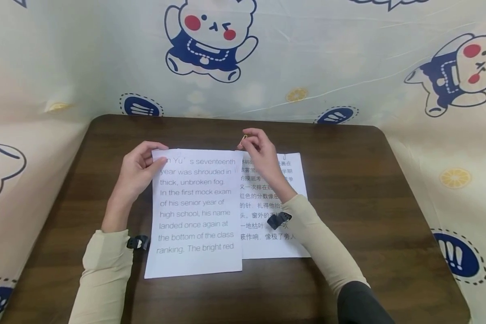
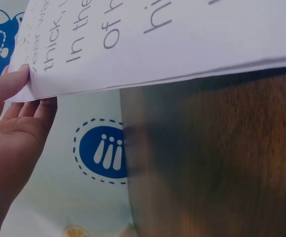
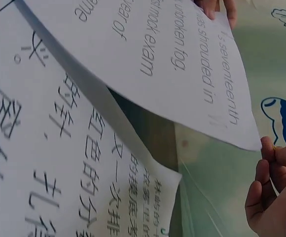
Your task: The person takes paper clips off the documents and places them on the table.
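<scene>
Printed cloth [image 1: 328, 54] is hanging behind and beside a dark wooden table [image 1: 348, 189]. Left hand [image 1: 135, 168] is gripping the English page [image 1: 194, 211] at its top-left corner, thumb lying in front, fingers going behind; probably it's steadying the page while leaving most print uncovered. Right hand [image 1: 263, 150] is pinching a gold paper clip [image 1: 244, 139] just by that page's top-right corner; fingertip holding is likely giving finer control of something so small. Chinese page [image 1: 263, 249] is lying below the right wrist, its left side passing under the English page; its top edge, right of the pinch, is bearing what looks like another clip [image 1: 284, 157]. Right wrist view is showing a gap between the pages near the pinch. Table's far edge is running just beyond both hands, leaving less room there; more wood is stretching right of the clip grip than left of the corner grip.
</scene>
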`<state>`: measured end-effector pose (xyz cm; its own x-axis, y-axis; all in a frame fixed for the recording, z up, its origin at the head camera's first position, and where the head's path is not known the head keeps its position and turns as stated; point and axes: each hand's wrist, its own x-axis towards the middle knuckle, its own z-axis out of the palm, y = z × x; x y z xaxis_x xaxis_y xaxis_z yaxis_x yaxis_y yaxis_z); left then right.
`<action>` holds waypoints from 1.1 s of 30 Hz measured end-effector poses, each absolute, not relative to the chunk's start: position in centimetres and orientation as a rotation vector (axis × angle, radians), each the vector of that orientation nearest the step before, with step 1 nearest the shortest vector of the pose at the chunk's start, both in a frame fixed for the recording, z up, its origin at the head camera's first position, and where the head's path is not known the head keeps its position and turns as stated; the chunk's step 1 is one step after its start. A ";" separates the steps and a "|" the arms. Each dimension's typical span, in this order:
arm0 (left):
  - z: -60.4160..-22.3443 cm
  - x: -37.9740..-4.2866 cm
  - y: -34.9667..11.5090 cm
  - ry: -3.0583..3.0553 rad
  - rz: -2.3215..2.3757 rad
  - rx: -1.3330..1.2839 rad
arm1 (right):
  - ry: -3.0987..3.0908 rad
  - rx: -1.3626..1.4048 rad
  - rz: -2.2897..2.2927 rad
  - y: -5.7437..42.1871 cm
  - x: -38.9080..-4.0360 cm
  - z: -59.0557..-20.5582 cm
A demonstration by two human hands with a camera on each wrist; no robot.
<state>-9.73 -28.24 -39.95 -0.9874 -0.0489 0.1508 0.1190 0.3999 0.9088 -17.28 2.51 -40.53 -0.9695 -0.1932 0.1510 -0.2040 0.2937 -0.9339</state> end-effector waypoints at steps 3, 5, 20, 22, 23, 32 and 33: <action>-40.0 -9.7 -28.3 -2.496 -1.638 -0.067 | -2.520 0.346 1.824 3.1 -17.5 -40.4; -40.0 -9.7 -28.4 -2.495 -1.638 -0.066 | -2.511 0.320 1.832 3.6 -17.6 -40.4; -39.9 -9.7 -28.3 -2.526 -1.620 0.005 | -2.480 0.184 1.713 8.1 -18.5 -39.6; -39.9 -9.7 -28.3 -2.528 -1.617 0.013 | -2.491 0.149 1.689 8.7 -18.2 -38.8; -40.0 -9.7 -28.2 -2.529 -1.613 0.016 | -2.496 0.130 1.678 9.0 -18.1 -38.4; -40.2 -9.8 -28.2 -2.537 -1.598 0.019 | -2.377 -0.044 1.690 14.1 -20.3 -40.2; -40.2 -9.8 -28.3 -2.538 -1.597 0.023 | -2.371 -0.057 1.680 14.7 -20.4 -40.4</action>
<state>-9.84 -28.28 -40.22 -0.9897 -0.0886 0.1123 0.0629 0.4353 0.8981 -20.42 14.65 -40.44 -0.9716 0.1665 0.1679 -0.1032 0.3403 -0.9346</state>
